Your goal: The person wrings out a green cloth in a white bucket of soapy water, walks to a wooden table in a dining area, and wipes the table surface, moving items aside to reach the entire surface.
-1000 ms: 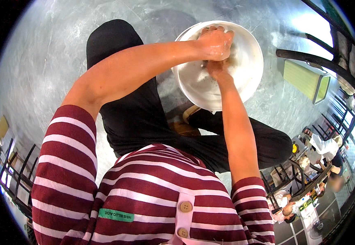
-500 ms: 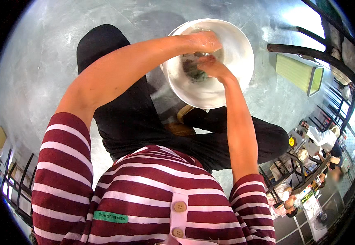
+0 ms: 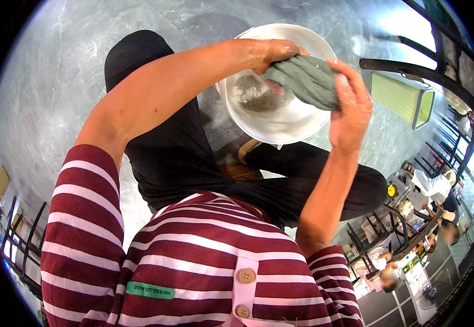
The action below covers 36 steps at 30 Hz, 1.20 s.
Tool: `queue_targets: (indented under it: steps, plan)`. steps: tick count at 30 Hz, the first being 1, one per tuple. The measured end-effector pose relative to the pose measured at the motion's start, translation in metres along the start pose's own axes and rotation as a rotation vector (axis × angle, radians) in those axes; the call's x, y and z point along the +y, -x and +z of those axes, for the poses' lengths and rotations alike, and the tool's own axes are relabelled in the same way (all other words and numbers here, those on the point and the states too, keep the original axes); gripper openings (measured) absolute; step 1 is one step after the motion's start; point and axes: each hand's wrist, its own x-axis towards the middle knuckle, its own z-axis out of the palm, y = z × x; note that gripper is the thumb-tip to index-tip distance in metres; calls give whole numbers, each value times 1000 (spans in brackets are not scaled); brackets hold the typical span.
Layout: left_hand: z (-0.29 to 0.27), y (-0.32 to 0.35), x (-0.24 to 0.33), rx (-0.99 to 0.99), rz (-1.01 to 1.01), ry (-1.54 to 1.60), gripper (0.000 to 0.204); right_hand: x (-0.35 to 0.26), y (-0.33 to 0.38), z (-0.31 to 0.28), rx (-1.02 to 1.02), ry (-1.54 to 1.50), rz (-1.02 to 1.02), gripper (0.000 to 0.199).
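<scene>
Raised since the earlier frame, a twisted grey-green cloth [image 3: 304,80] now sits above the white basin [image 3: 280,122], upper centre. Left hand [image 3: 274,52] grips its near end (fingers partly hidden); right hand [image 3: 350,109] is clenched round the other end. Murky water [image 3: 256,98] below; yellow-green stool [image 3: 402,98] upper right.

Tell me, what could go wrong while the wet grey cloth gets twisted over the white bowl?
The twisted grey cloth reaches past the rim of the white bowl on the right hand side, so drips there may land on the grey floor and make it slippery. The left hand looks wet too, so its end of the cloth might slip loose and splash the murky water.
</scene>
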Motion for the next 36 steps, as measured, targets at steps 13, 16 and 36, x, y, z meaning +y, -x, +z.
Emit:
queue_targets:
  steps: [13,16,36]
  plan:
    - [-20,-30,-24,231,308,-472,33,107,-32,79,340,622,-299,25]
    - [-23,-44,-32,285,325,-633,34,111,-50,67,319,470,-165,25]
    - [-22,-14,-9,486,565,-1033,22,218,-35,36,-831,1383,432,32]
